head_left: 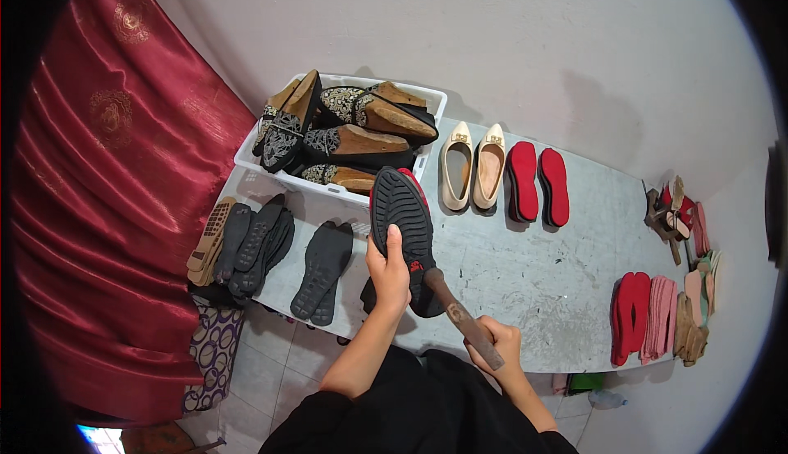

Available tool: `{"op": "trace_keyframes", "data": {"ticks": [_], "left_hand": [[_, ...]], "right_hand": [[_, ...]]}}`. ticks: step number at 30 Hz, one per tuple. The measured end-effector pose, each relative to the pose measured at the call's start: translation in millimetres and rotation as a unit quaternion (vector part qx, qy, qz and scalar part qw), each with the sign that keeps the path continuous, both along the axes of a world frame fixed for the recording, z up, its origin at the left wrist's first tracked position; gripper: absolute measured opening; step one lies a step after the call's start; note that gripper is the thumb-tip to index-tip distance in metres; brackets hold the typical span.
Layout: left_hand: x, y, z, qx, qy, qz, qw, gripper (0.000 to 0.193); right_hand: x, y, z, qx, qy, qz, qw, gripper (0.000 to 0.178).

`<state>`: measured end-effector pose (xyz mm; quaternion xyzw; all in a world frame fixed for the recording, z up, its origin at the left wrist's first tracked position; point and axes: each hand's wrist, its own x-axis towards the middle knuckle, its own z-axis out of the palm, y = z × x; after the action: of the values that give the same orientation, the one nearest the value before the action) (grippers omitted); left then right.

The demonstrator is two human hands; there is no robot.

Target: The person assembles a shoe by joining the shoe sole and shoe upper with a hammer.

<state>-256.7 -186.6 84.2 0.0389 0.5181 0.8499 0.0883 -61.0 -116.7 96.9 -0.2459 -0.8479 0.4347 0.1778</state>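
My left hand (pixel 391 280) grips a black ridged shoe sole (pixel 402 216), its tread facing up and its thumb side across the middle. A strip of red shows along the sole's far edge, and a small red mark sits near the heel. My right hand (pixel 504 344) is closed around the wooden handle of a hammer (pixel 462 321). The hammer's far end lies over the heel part of the sole; whether it touches cannot be made out. Both hands are above the table's near edge.
A white basket (pixel 246 157) holds several patterned shoes on wooden lasts. Right of it stand cream flats (pixel 456 167) and red insoles (pixel 523 179). Black soles (pixel 322 269) lie at left on the grey table (pixel 509 273). Red and pink stacks (pixel 659 320) and tools (pixel 669 212) sit at right.
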Motion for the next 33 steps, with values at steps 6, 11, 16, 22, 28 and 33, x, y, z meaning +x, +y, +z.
{"op": "trace_keyframes", "data": {"ticks": [6,11,16,22,28,33], "left_hand": [[15.5,2.9,10.0,-0.01,0.017,-0.016,1.0,0.03],[22.2,-0.1,8.3,-0.045,0.04,-0.018,0.998,0.031],[29.7,1.6,2.5,-0.043,0.046,-0.021,0.998,0.03],[38.1,-4.5,5.5,-0.152,0.077,-0.053,0.984,0.034],[40.9,-6.7,11.5,-0.19,0.139,-0.034,0.971,0.03],[46.4,-7.1,14.3,-0.232,0.156,-0.024,0.96,0.026]], "right_hand": [[-14.8,4.0,6.3,0.005,0.041,-0.024,0.999,0.014],[-31.5,4.8,21.4,0.049,0.129,-0.054,0.989,0.013],[-48.2,13.3,38.7,0.095,0.116,-0.043,0.988,0.013],[-59.0,13.3,49.9,0.085,0.137,-0.048,0.986,0.011],[-61.1,6.7,43.7,0.059,0.244,-0.082,0.965,0.008],[-53.7,3.9,49.0,0.071,0.184,-0.076,0.977,0.012]]}}
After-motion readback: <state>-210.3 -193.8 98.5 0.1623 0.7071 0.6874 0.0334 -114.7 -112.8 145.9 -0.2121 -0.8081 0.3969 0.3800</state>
